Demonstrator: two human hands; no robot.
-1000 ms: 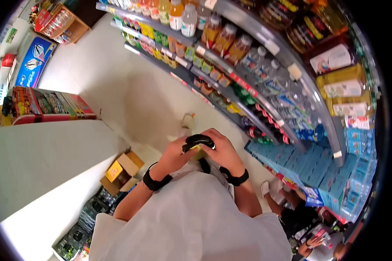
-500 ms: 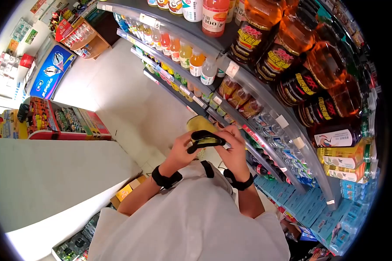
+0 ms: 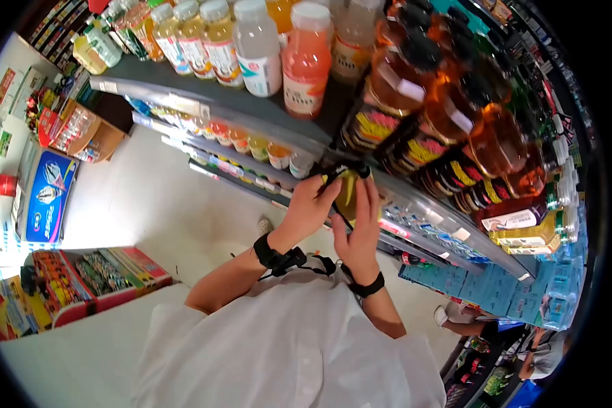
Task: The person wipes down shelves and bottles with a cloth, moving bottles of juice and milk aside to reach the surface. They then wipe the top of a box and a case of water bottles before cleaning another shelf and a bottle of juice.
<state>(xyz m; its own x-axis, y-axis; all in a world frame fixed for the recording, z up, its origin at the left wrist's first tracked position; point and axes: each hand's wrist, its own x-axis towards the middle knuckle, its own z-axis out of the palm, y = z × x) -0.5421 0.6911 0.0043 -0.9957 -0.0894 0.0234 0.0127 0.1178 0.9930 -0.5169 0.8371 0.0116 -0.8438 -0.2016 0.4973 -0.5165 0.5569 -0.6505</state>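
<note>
A yellow item with black edging (image 3: 347,193) is between my hands, in front of the shelf edge; its exact kind is hard to make out. My left hand (image 3: 309,212) is closed on its black edge from the left. At its right side is my right hand (image 3: 362,239), its fingers stretched up along the item and its thumb apart. Black bands circle both wrists. Just beyond my hands stand large bottles of amber drink (image 3: 374,102) and a pink juice bottle (image 3: 306,64) on the top shelf.
A grey shelf edge (image 3: 251,112) runs across in front, with lower shelves of bottles below it. Blue cartons (image 3: 483,285) are stacked at the right. Another person (image 3: 547,353) is at the lower right. A white counter (image 3: 102,340) and a snack display (image 3: 95,285) stand to the left.
My hands and the yellow item have moved up, nearer the shelf edge. My right fingers have straightened along it. The view has shifted, showing more of the top shelf and another person.
</note>
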